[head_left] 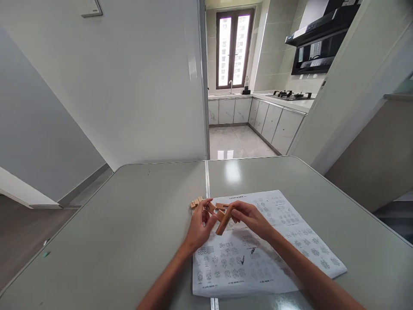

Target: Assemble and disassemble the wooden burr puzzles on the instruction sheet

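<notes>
The person's two hands meet above a white sheet of paper (290,241) on the pale grey desk (155,224). The right hand (248,215) has its grip pinching the upper end of a wooden stick (223,224), which slants down towards the person and to the left. The left hand (200,226) has its grip curled around a small wooden block (211,208), thumb and fingers closing on it from two sides. More wooden pieces (221,206) show between the hands; whether they are joined to the stick or the block cannot be told.

Just beyond the left hand, a notched wooden piece (196,202) lies on the desk, near the top left corner of the paper. The paper carries rows of small printed drawings and a few dark marks, and the right forearm passes over it. A pale strip (207,178) runs down the desk. Behind, a doorway opens on a kitchen with a window (235,49), white cupboards (226,111) and a black stove (290,95).
</notes>
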`<state>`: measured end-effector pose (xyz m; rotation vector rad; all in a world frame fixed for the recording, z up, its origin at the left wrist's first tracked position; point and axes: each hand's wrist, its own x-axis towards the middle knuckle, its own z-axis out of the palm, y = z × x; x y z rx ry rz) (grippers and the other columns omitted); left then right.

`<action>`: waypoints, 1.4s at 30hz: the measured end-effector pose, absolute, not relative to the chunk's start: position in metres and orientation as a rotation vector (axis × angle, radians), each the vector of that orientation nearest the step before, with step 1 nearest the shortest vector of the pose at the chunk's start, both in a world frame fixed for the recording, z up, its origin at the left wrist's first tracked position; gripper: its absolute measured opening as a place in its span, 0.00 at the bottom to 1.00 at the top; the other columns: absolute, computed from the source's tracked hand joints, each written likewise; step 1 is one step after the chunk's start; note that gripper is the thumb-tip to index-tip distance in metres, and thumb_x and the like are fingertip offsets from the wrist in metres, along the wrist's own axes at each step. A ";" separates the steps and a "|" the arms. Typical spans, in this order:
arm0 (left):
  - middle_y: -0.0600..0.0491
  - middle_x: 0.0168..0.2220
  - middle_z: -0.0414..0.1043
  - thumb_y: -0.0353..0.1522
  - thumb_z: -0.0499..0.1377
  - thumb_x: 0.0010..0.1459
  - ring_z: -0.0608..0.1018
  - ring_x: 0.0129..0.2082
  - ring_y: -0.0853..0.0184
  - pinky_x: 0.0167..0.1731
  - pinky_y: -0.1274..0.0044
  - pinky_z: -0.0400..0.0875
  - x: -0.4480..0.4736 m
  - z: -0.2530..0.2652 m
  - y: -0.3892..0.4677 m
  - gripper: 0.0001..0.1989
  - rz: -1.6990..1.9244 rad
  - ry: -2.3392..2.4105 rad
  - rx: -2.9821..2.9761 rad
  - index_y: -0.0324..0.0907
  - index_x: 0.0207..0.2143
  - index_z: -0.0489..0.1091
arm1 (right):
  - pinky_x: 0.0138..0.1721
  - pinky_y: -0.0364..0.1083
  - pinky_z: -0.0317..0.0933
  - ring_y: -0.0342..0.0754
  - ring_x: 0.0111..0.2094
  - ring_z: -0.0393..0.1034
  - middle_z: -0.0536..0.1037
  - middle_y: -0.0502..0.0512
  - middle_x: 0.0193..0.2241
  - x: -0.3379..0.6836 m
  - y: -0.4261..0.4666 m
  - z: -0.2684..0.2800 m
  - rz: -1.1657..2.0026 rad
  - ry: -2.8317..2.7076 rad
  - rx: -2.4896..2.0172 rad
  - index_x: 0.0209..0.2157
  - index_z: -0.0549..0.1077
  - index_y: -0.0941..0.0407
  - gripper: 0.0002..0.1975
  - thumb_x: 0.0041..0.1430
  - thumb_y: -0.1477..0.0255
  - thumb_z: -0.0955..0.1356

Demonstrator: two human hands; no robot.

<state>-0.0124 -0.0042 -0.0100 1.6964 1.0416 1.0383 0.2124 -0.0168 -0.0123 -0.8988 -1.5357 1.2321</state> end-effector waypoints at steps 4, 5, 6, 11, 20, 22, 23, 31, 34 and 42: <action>0.61 0.23 0.60 0.54 0.58 0.62 0.55 0.16 0.77 0.16 0.81 0.52 -0.009 -0.005 -0.003 0.26 0.940 0.944 1.339 0.43 0.48 0.69 | 0.32 0.47 0.64 0.46 0.27 0.68 0.74 0.51 0.27 0.214 -0.018 -0.011 1.408 -1.444 -0.818 0.42 0.73 0.55 0.19 0.68 0.53 0.67; 0.63 0.22 0.57 0.54 0.60 0.60 0.53 0.15 0.78 0.15 0.82 0.50 -0.009 -0.004 -0.002 0.25 0.925 0.926 1.281 0.43 0.46 0.69 | 0.31 0.47 0.64 0.46 0.27 0.68 0.74 0.51 0.27 0.214 -0.018 -0.011 1.443 -1.435 -0.803 0.43 0.73 0.56 0.19 0.68 0.53 0.66; 0.64 0.20 0.56 0.53 0.62 0.59 0.52 0.14 0.78 0.14 0.82 0.48 -0.008 -0.004 -0.002 0.25 0.920 0.911 1.231 0.43 0.45 0.69 | 0.31 0.47 0.64 0.46 0.26 0.68 0.74 0.50 0.26 0.214 -0.018 -0.011 1.472 -1.428 -0.792 0.43 0.72 0.56 0.19 0.69 0.53 0.66; 0.65 0.20 0.58 0.52 0.64 0.57 0.53 0.13 0.79 0.13 0.84 0.47 -0.008 -0.009 -0.001 0.24 0.935 0.871 1.077 0.43 0.43 0.67 | 0.30 0.45 0.62 0.45 0.28 0.71 0.78 0.52 0.32 0.213 -0.019 -0.011 1.574 -1.431 -0.733 0.46 0.71 0.55 0.16 0.67 0.58 0.70; 0.64 0.21 0.61 0.52 0.65 0.57 0.57 0.14 0.79 0.14 0.84 0.53 -0.007 -0.015 0.001 0.25 0.943 0.842 1.085 0.42 0.43 0.67 | 0.24 0.42 0.60 0.43 0.22 0.74 0.82 0.53 0.34 0.210 -0.018 -0.019 1.643 -1.364 -0.727 0.46 0.68 0.55 0.18 0.62 0.61 0.74; 0.63 0.22 0.62 0.51 0.65 0.57 0.58 0.14 0.79 0.14 0.84 0.53 -0.007 -0.016 0.001 0.25 0.935 0.836 1.088 0.42 0.43 0.68 | 0.23 0.42 0.60 0.41 0.19 0.72 0.81 0.52 0.34 0.210 -0.017 -0.021 1.645 -1.343 -0.730 0.45 0.68 0.55 0.18 0.62 0.61 0.75; 0.63 0.22 0.62 0.51 0.65 0.58 0.59 0.14 0.79 0.14 0.84 0.53 -0.007 -0.016 0.001 0.24 0.929 0.835 1.087 0.42 0.43 0.68 | 0.21 0.41 0.59 0.39 0.17 0.70 0.81 0.51 0.33 0.210 -0.018 -0.022 1.651 -1.338 -0.730 0.45 0.68 0.55 0.18 0.62 0.61 0.75; 0.62 0.23 0.63 0.50 0.65 0.58 0.60 0.15 0.79 0.15 0.84 0.55 -0.006 -0.014 0.001 0.24 0.921 0.827 1.082 0.42 0.44 0.68 | 0.13 0.38 0.50 0.35 0.10 0.58 0.80 0.47 0.25 0.212 -0.018 -0.023 1.652 -1.338 -0.723 0.43 0.67 0.54 0.17 0.62 0.62 0.74; 0.63 0.23 0.63 0.51 0.66 0.57 0.59 0.14 0.80 0.15 0.84 0.52 -0.005 -0.014 0.000 0.24 0.919 0.834 1.072 0.42 0.43 0.68 | 0.12 0.37 0.47 0.34 0.10 0.56 0.77 0.44 0.22 0.213 -0.018 -0.023 1.661 -1.326 -0.710 0.43 0.67 0.54 0.17 0.61 0.61 0.75; 0.64 0.21 0.61 0.51 0.67 0.56 0.57 0.15 0.79 0.16 0.84 0.51 -0.007 -0.014 0.003 0.24 0.944 0.832 1.020 0.43 0.42 0.68 | 0.12 0.39 0.43 0.35 0.10 0.51 0.69 0.41 0.19 0.219 -0.019 -0.022 1.819 -1.220 -0.635 0.45 0.69 0.54 0.22 0.58 0.54 0.75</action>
